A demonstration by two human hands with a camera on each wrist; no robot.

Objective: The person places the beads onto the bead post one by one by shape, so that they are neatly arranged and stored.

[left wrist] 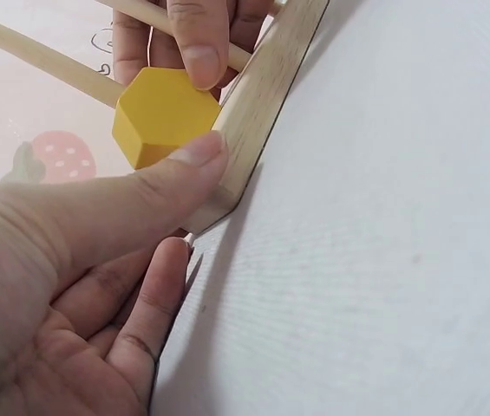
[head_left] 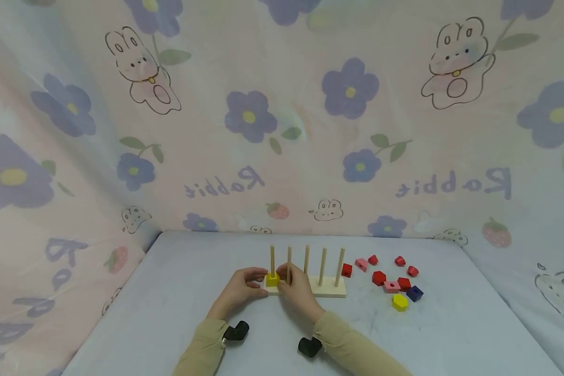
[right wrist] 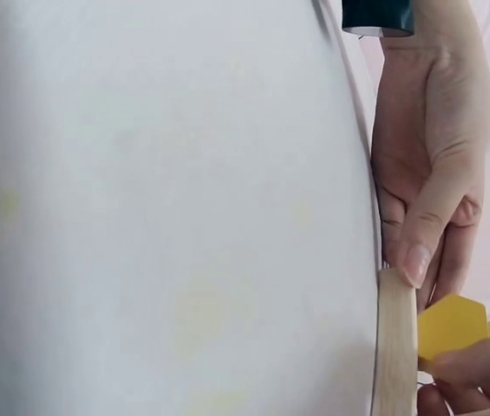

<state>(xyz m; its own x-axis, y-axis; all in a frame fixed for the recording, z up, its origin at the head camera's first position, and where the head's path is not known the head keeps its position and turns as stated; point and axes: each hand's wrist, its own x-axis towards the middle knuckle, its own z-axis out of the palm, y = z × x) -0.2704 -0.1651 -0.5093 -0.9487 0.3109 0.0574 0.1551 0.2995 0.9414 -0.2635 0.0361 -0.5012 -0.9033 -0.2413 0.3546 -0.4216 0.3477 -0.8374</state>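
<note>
A yellow hexagonal block sits low on the leftmost peg of a wooden peg board. My left hand holds the board's left end, its thumb along the front edge beside the block. From the other side my right hand reaches among the pegs, and its thumb and fingers pinch the block's right side. The left wrist view shows the right thumb against the yellow block. Part of the right fingers is hidden behind the board and pegs.
Right of the board lie several loose blocks: red ones, pink ones, a dark blue one and a yellow hexagon. The other upright pegs carry no blocks. A printed curtain hangs around the white table.
</note>
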